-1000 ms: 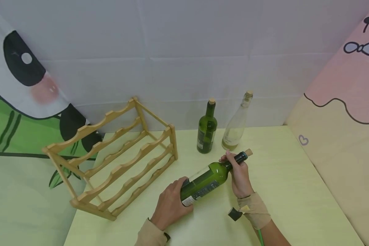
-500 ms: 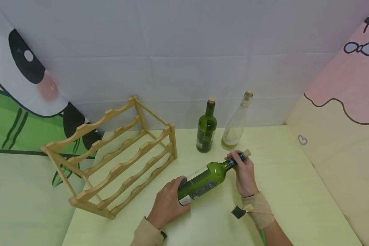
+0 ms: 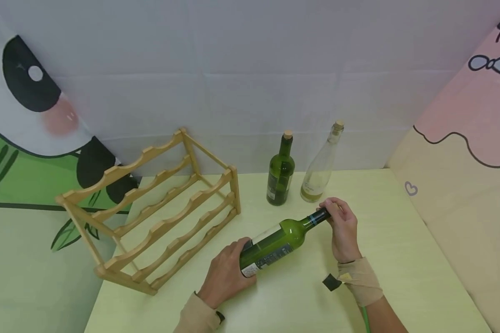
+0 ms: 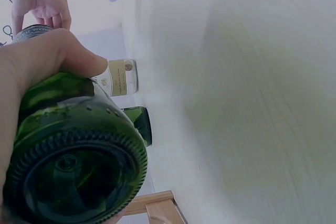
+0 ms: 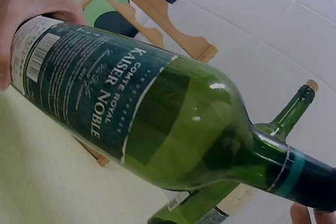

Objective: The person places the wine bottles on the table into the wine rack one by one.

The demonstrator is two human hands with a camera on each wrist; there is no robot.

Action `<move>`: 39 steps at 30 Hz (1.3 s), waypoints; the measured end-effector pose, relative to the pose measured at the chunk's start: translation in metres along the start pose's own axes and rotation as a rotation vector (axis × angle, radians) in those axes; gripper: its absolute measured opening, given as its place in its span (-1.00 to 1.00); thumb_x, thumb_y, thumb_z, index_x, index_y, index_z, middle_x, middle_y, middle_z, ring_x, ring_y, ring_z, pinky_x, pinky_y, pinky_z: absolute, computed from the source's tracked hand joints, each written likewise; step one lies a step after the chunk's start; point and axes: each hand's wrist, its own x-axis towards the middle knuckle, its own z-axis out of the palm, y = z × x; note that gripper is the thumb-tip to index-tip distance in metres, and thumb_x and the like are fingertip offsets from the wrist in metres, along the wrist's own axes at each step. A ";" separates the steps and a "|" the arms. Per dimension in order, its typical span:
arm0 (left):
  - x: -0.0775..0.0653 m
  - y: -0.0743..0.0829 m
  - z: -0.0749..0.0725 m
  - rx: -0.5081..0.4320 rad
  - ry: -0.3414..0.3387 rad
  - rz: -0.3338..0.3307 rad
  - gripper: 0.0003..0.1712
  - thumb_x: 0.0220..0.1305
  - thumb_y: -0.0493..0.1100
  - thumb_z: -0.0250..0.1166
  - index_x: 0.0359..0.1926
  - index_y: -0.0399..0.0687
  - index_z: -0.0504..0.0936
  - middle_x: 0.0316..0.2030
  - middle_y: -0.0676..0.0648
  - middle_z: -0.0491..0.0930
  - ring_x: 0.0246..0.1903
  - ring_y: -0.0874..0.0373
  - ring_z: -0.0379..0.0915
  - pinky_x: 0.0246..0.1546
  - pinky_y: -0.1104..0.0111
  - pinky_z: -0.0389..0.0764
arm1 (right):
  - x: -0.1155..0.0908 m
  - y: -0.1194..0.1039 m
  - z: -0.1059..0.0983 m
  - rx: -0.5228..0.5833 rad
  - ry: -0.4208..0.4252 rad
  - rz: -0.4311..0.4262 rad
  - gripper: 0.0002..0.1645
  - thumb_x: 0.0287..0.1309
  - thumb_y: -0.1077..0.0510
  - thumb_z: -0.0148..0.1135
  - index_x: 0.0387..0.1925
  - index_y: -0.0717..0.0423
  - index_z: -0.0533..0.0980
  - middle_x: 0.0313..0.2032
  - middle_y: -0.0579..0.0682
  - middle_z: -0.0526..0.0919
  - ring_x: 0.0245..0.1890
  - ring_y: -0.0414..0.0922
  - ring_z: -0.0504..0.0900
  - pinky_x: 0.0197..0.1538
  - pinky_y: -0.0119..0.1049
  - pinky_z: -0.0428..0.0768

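Note:
A green wine bottle (image 3: 289, 238) with dark labels is tilted over the table in the head view, its neck towards the upper right. My left hand (image 3: 225, 273) grips it around the base end; the left wrist view shows the ribbed bottom (image 4: 68, 177) with the thumb over the side. My right hand (image 3: 343, 229) has its fingers curled at the bottle's mouth, hiding the cork. In the right wrist view, fingertips (image 5: 302, 214) show right by the dark neck end. Beyond stand a corked green bottle (image 3: 280, 173) and a corked clear bottle (image 3: 318, 171), both upright.
A wooden wine rack (image 3: 162, 229) with scalloped rails stands at the left of the pale table (image 3: 400, 249), with no bottles in it. A white cloth wall (image 3: 250, 101) rises behind, and a patterned panel (image 3: 454, 185) borders the right side.
My right hand has slid right along the neck to the mouth, covering the cork that showed before. The held bottle has shifted slightly left in my left hand.

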 end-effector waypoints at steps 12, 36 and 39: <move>0.003 -0.004 -0.004 0.018 0.002 0.018 -0.02 -0.30 0.09 0.48 0.28 0.05 0.40 -0.19 0.08 0.52 -0.34 0.24 0.43 -0.44 0.39 0.46 | 0.005 -0.004 -0.009 -0.081 -0.095 -0.079 -0.64 0.34 0.23 0.22 0.04 0.38 0.41 -0.23 0.07 0.65 -0.15 -0.02 0.66 0.11 -0.14 0.48; 0.009 -0.010 -0.013 0.060 -0.033 0.045 -0.03 -0.29 0.06 0.46 0.28 0.04 0.40 -0.21 0.07 0.53 -0.33 0.25 0.44 -0.42 0.40 0.48 | 0.019 -0.037 -0.016 -0.555 -0.446 -0.298 -0.39 0.21 0.32 0.31 0.27 0.30 0.34 0.10 0.25 0.49 0.16 0.16 0.41 0.25 0.01 0.28; 0.010 -0.010 -0.014 0.054 -0.041 0.044 -0.03 -0.29 0.06 0.47 0.29 0.03 0.41 -0.19 0.06 0.54 -0.32 0.24 0.45 -0.41 0.40 0.48 | 0.014 -0.047 -0.011 -0.591 -0.454 -0.298 -0.40 0.21 0.32 0.31 0.26 0.34 0.35 0.08 0.23 0.50 0.15 0.17 0.42 0.24 0.00 0.30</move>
